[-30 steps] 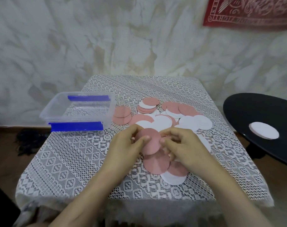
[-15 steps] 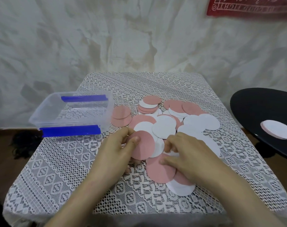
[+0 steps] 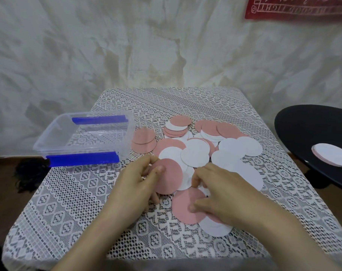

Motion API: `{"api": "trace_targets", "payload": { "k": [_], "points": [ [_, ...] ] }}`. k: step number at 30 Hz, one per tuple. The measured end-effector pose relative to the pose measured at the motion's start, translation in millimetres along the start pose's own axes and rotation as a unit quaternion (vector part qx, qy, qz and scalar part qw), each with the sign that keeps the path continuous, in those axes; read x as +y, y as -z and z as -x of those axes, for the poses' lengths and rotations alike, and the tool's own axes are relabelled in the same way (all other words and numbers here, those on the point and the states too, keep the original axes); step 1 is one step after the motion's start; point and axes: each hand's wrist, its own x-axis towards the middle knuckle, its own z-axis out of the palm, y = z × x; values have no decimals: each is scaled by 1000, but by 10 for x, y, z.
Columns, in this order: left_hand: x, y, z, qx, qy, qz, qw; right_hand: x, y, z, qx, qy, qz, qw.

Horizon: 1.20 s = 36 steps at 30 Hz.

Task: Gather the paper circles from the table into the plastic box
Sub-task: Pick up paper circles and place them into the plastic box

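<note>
Right hand (image 3: 224,194) has dropped onto the pile, grip unclear; left hand (image 3: 135,184) pinches a pink circle (image 3: 169,176).

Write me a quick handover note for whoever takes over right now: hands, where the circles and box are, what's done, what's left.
Left hand: pinching a pink circle, lifted off the pile.
Right hand: fingers pressing on another pink circle lying on the table; nothing gripped.
Plastic box: open at the table's left, empty.
Done: nothing boxed.
Left: the whole pink and white pile.
</note>
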Motion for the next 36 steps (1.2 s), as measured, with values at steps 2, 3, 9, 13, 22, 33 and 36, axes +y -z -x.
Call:
{"api": "trace_targets", "payload": {
  "k": [2, 3, 9, 13, 22, 33, 36],
  "points": [
    [11, -7, 12, 0, -1, -1, 1000, -6, -22, 11, 3, 2, -2, 1000],
    [17, -12, 20, 1, -2, -2, 1000, -11, -30, 16, 4, 2, -1, 1000],
    [7, -18, 46, 12, -9, 5, 1000, -38, -34, 31, 15, -5, -20, 1000],
    [-7, -17, 31, 13, -9, 8, 1000, -40, -48, 30, 21, 10, -18, 1000],
    [-31, -16, -26, 11, -12, 8, 1000, 9, -62, -26, 26, 2, 2, 1000],
    [-54, -20, -13, 1, -12, 0, 1000, -27, -49, 50, 49, -6, 19, 999],
    [-52, -14, -5, 2, -11, 0, 1000, -40, -55, 75, 63, -20, 22, 998]
  ]
}}
